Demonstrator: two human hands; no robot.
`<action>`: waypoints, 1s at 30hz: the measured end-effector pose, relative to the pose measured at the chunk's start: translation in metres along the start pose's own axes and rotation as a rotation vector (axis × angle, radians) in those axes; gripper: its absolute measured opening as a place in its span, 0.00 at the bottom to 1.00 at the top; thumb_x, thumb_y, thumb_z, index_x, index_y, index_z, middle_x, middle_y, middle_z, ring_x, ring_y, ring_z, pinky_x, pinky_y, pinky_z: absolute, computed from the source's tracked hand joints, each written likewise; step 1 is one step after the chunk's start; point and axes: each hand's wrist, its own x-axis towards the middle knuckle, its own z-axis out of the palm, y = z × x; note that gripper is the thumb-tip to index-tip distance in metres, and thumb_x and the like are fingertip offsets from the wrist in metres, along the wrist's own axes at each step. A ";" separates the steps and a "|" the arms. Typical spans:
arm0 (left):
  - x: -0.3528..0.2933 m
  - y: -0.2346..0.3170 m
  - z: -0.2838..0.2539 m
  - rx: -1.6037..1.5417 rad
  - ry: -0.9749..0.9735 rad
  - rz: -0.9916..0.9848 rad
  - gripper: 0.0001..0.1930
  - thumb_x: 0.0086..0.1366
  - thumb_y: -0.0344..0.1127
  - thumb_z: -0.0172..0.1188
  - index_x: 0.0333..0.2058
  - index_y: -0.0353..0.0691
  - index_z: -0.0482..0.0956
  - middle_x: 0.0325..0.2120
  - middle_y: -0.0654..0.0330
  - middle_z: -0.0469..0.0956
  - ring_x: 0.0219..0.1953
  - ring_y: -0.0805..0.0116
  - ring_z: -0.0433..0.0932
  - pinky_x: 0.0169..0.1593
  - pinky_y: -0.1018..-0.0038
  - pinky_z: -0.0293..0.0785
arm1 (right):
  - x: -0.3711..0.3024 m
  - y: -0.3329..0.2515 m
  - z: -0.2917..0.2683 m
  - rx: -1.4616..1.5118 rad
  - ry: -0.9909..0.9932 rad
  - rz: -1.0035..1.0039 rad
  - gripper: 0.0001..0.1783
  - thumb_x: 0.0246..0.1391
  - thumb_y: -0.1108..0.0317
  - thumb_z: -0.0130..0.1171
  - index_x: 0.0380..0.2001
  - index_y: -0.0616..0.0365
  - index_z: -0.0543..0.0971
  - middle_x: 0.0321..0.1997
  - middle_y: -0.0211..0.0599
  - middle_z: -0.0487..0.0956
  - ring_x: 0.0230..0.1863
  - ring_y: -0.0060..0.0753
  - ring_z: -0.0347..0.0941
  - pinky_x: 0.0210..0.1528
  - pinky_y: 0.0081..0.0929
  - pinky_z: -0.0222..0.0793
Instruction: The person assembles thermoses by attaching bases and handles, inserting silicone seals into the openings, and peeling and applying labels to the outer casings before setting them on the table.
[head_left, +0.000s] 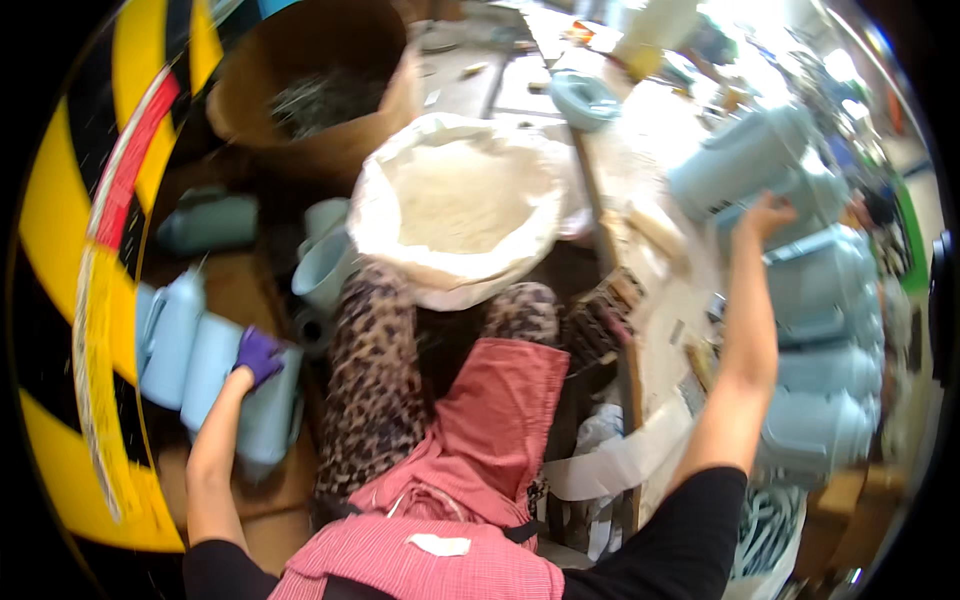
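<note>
My left hand (260, 358), in a purple glove, is closed on the rim of a light blue jug (270, 405) low at my left. Right beside that jug lie another light blue jug (211, 362) and one with a handle (174, 335). My bare right hand (769, 217) reaches out to the bench on the right. Its fingers are bent around part of a light blue jug (795, 195) in a stacked row, though blur hides the exact grip. A further jug (745, 155) lies just beyond that hand, and several more (822, 290) are stacked nearer to me.
Before my knees stands a white sack (385, 265) of pale granules. Behind it is a large brown drum (240, 115) with clear scraps. A greenish jug (215, 222) and pale blue cups (322, 275) lie at left. Yellow-black striping (55, 250) borders the left; the bench edge (600, 200) runs at right.
</note>
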 end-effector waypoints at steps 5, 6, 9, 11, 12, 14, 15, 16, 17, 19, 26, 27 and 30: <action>-0.075 0.143 -0.116 0.167 0.660 0.086 0.05 0.53 0.43 0.65 0.28 0.53 0.82 0.26 0.63 0.76 0.39 0.57 0.74 0.65 0.52 0.62 | -0.179 -0.148 -0.065 0.230 -0.548 -0.712 0.23 0.62 0.67 0.65 0.58 0.61 0.74 0.69 0.44 0.67 0.65 0.46 0.66 0.68 0.42 0.59; -0.073 0.184 -0.148 0.163 0.736 0.168 0.04 0.53 0.41 0.65 0.27 0.53 0.81 0.24 0.65 0.74 0.37 0.59 0.74 0.64 0.53 0.63 | -0.239 -0.178 -0.089 0.499 -0.724 -0.489 0.31 0.55 0.66 0.71 0.61 0.59 0.74 0.71 0.46 0.67 0.70 0.47 0.63 0.70 0.41 0.58; -0.091 0.274 -0.222 0.387 0.739 0.579 0.03 0.59 0.35 0.59 0.29 0.47 0.80 0.30 0.64 0.73 0.40 0.61 0.77 0.53 0.50 0.73 | -0.343 -0.271 -0.152 0.382 -1.193 -1.186 0.29 0.46 0.58 0.75 0.52 0.56 0.81 0.71 0.46 0.67 0.67 0.41 0.70 0.70 0.48 0.62; -0.103 0.312 -0.231 0.529 0.825 0.694 0.03 0.60 0.34 0.58 0.28 0.47 0.79 0.30 0.66 0.72 0.40 0.65 0.77 0.54 0.50 0.73 | -0.366 -0.309 -0.166 0.550 -1.316 -1.304 0.21 0.49 0.60 0.73 0.45 0.54 0.83 0.58 0.39 0.78 0.57 0.35 0.78 0.66 0.46 0.66; -0.102 0.325 -0.234 0.368 1.058 0.748 0.06 0.61 0.37 0.60 0.36 0.46 0.78 0.34 0.65 0.73 0.40 0.65 0.75 0.53 0.51 0.72 | -0.370 -0.309 -0.167 0.652 -1.324 -1.269 0.17 0.50 0.61 0.72 0.43 0.53 0.83 0.50 0.35 0.84 0.51 0.33 0.81 0.64 0.45 0.68; -0.103 0.341 -0.228 0.022 1.519 0.797 0.22 0.63 0.43 0.64 0.54 0.45 0.77 0.44 0.62 0.77 0.39 0.64 0.72 0.50 0.52 0.70 | -0.372 -0.301 -0.182 0.796 -1.182 -0.746 0.08 0.47 0.77 0.70 0.32 0.56 0.85 0.35 0.34 0.86 0.38 0.33 0.82 0.52 0.35 0.75; -0.099 0.337 -0.212 -0.213 1.661 0.551 0.35 0.62 0.51 0.67 0.62 0.42 0.67 0.54 0.56 0.70 0.42 0.63 0.72 0.53 0.54 0.68 | -0.374 -0.274 -0.203 0.690 -1.179 -0.156 0.06 0.49 0.82 0.68 0.31 0.60 0.86 0.35 0.32 0.86 0.38 0.28 0.82 0.48 0.30 0.77; -0.094 0.327 -0.188 -0.441 1.771 0.299 0.48 0.60 0.58 0.69 0.70 0.40 0.57 0.65 0.50 0.64 0.44 0.61 0.72 0.56 0.56 0.66 | -0.375 -0.264 -0.208 0.754 -0.946 0.215 0.06 0.57 0.75 0.65 0.37 0.65 0.85 0.35 0.38 0.85 0.38 0.26 0.80 0.38 0.20 0.75; -0.099 0.305 -0.159 -0.574 1.547 0.033 0.55 0.60 0.61 0.69 0.73 0.35 0.49 0.72 0.44 0.53 0.57 0.56 0.69 0.65 0.57 0.62 | -0.369 -0.216 -0.210 0.911 -0.975 0.433 0.15 0.61 0.72 0.63 0.51 0.64 0.81 0.49 0.42 0.83 0.47 0.33 0.79 0.46 0.29 0.77; -0.086 0.283 -0.185 -1.215 1.359 0.176 0.54 0.63 0.62 0.64 0.72 0.31 0.47 0.72 0.46 0.53 0.71 0.56 0.58 0.72 0.63 0.55 | -0.363 -0.202 -0.234 1.314 -1.192 0.837 0.23 0.69 0.64 0.57 0.63 0.59 0.71 0.62 0.40 0.74 0.62 0.36 0.71 0.61 0.41 0.71; -0.119 0.239 -0.236 -1.415 0.309 0.737 0.61 0.43 0.44 0.85 0.71 0.30 0.56 0.66 0.52 0.67 0.67 0.66 0.67 0.70 0.63 0.61 | -0.374 -0.194 -0.312 -0.018 -1.907 0.257 0.27 0.62 0.60 0.67 0.58 0.66 0.75 0.46 0.36 0.81 0.53 0.29 0.77 0.58 0.28 0.70; -0.107 0.244 -0.226 -1.508 0.264 0.935 0.65 0.37 0.43 0.88 0.71 0.30 0.55 0.66 0.52 0.68 0.66 0.66 0.66 0.70 0.63 0.60 | -0.361 -0.208 -0.304 0.080 -1.620 -0.097 0.32 0.59 0.56 0.69 0.59 0.66 0.74 0.47 0.39 0.80 0.55 0.34 0.76 0.59 0.31 0.70; -0.087 0.278 -0.251 -1.207 0.106 1.028 0.59 0.45 0.50 0.83 0.69 0.29 0.59 0.65 0.50 0.68 0.66 0.62 0.67 0.70 0.62 0.61 | -0.325 -0.306 -0.292 0.868 -1.157 -0.069 0.45 0.49 0.46 0.74 0.62 0.63 0.71 0.53 0.43 0.77 0.61 0.51 0.70 0.63 0.45 0.67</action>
